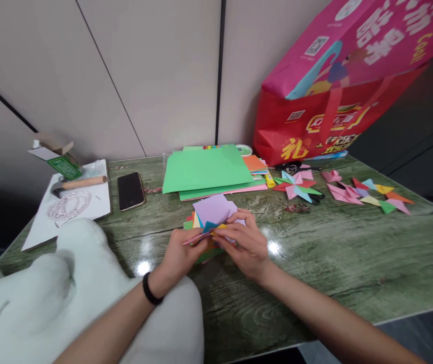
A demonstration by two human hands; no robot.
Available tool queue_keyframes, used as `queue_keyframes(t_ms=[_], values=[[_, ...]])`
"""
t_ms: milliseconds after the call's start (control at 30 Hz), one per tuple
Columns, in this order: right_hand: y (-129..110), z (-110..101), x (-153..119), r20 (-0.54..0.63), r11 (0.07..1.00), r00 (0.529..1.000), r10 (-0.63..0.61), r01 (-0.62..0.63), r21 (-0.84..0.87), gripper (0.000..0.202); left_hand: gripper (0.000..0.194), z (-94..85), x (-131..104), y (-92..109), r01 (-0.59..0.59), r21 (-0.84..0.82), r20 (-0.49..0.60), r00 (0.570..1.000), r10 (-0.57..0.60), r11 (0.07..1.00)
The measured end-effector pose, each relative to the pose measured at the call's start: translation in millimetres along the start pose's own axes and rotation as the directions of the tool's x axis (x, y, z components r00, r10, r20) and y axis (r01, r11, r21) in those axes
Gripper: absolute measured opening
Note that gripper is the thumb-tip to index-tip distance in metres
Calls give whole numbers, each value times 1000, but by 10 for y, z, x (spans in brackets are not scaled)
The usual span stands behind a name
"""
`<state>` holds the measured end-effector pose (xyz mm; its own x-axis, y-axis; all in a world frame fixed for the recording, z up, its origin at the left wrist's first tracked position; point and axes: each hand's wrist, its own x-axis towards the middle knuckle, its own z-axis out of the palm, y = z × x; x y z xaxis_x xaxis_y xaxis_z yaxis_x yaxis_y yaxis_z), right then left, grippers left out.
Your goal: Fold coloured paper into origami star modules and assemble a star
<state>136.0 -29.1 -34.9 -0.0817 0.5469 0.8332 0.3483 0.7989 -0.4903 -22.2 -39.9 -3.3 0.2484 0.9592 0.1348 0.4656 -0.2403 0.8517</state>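
Both of my hands meet at the middle of the green marbled table (338,253). My left hand (184,253), with a black band at its wrist, pinches small folded papers (209,228) in pink, blue and yellow. My right hand (247,245) is closed on the yellow part of the same folded papers from the other side. Behind and beneath the hands lies a loose pile of coloured squares, with a purple sheet (212,208) on top. The hands cover part of this pile.
Large green sheets (209,169) lie behind my hands. Folded paper stars (296,184) are at the right, before red and pink bags (315,121). At the left are a phone (130,191), a hammer (83,183), beads (68,205), a small box (65,164) and a white plush shape (83,253).
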Motion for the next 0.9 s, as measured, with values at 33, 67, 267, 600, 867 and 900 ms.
queue_keyframes(t_ms=[33,67,267,600,867,900], values=[[-11,1,5,0,999,1000,23,-23,28,22,25,-1,0,3,1,-6,1,1000,-1,1000],[-23,2,10,1,997,999,53,-53,59,21,25,-2,0,2,2,-9,4,1000,-1,1000],[-62,30,11,14,959,974,224,-223,176,15,23,-2,-6,-14,-12,28,26,1000,12,1000],[-21,29,-18,42,989,990,131,-134,69,12,26,27,-10,-71,-38,66,-13,999,39,997],[-45,44,-22,23,994,994,103,-103,-30,9,26,15,-6,-64,-56,94,-12,998,57,994],[-50,43,-19,17,994,995,103,-102,-41,8,26,15,-6,-60,-60,90,-11,998,61,994]])
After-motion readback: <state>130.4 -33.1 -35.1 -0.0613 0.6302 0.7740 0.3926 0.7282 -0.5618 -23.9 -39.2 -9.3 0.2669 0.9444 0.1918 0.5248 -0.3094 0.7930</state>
